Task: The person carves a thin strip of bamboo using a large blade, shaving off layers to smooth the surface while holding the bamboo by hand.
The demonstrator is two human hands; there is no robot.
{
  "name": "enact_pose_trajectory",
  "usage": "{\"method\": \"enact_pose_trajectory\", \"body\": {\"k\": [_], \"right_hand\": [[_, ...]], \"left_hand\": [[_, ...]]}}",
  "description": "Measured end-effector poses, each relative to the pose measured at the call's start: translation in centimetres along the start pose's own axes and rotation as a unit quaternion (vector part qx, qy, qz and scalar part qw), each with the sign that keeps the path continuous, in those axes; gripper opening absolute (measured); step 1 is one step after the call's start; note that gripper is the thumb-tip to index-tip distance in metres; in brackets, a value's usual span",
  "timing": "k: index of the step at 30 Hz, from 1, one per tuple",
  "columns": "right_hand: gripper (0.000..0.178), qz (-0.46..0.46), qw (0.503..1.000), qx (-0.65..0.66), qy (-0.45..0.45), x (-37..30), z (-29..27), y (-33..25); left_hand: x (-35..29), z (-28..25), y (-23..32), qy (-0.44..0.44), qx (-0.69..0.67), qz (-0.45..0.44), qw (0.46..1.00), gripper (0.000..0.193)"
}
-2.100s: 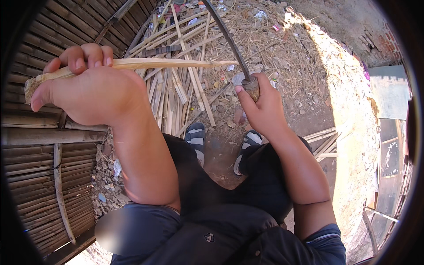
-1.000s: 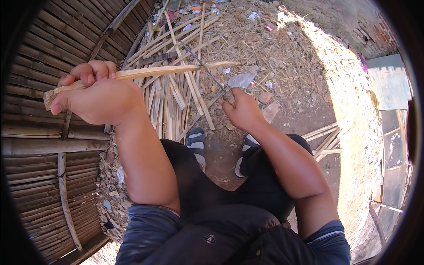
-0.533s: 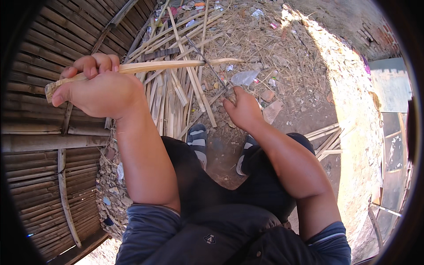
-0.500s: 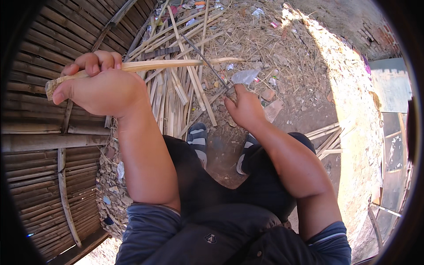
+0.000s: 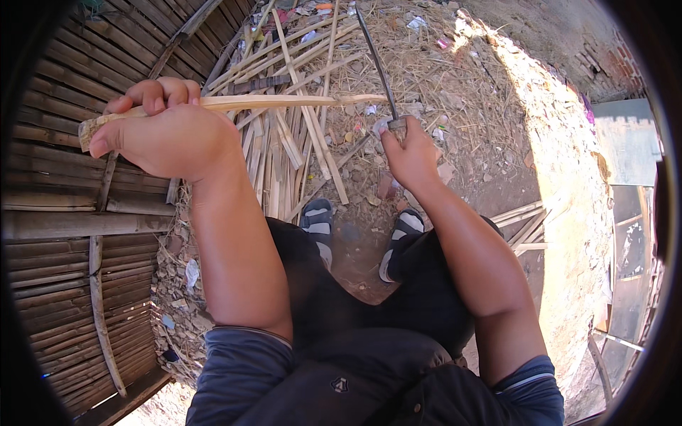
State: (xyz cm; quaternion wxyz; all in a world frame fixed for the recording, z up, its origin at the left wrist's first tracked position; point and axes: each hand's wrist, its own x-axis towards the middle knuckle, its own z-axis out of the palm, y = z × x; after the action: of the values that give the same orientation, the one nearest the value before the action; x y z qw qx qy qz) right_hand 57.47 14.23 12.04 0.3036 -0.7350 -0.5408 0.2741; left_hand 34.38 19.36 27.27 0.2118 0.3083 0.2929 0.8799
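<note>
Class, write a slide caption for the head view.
Left hand grips a wooden strip; right hand holds a long knife.

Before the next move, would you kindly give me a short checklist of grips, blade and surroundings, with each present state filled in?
1. Left hand gripping the wooden strip: ok.
2. Right hand gripping the tool handle: ok.
3. Left fingers away from the blade: ok, it crosses the strip's opposite end.
4. Blade touching the strip: cannot tell; they overlap in view.
5. Blade sharp: cannot tell.
6. Ground free of loose strips: not ok.
</note>
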Motion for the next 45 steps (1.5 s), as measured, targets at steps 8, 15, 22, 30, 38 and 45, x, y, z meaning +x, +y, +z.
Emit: {"method": "enact_pose_trajectory", "body": {"k": [8, 15, 22, 30, 38, 45], "right_hand": [[0.049, -0.058, 0.988, -0.104, -0.096, -1.2, 3.3, 1.3], [0.044, -0.126, 0.99, -0.052, -0.044, -1.2, 1.6, 0.8], [0.045, -0.103, 0.991, -0.075, -0.051, -0.9, 3.2, 1.3], [0.048, -0.058, 0.994, -0.05, -0.08, -1.0, 1.9, 0.2], [0.041, -0.106, 0.99, -0.09, -0.02, -0.1, 4.1, 3.0], [0.044, -0.072, 0.996, -0.025, -0.053, -1.2, 1.6, -0.1]], "left_hand": [[-0.1, -0.2, -0.4, -0.021, 0.01, -0.014, 1.0, 0.062], [-0.4, 0.0, -0.3, -0.016, 0.015, 0.012, 1.0, 0.061], [-0.9, 0.9, 0.1, -0.003, 0.01, -0.005, 1.0, 0.062], [-0.8, 0.1, -0.6, -0.026, 0.011, 0.006, 1.0, 0.064], [-1.2, 0.6, -0.4, -0.031, -0.003, -0.006, 0.999, 0.064], [-1.4, 0.5, -1.0, -0.036, -0.005, 0.005, 0.999, 0.064]]}}
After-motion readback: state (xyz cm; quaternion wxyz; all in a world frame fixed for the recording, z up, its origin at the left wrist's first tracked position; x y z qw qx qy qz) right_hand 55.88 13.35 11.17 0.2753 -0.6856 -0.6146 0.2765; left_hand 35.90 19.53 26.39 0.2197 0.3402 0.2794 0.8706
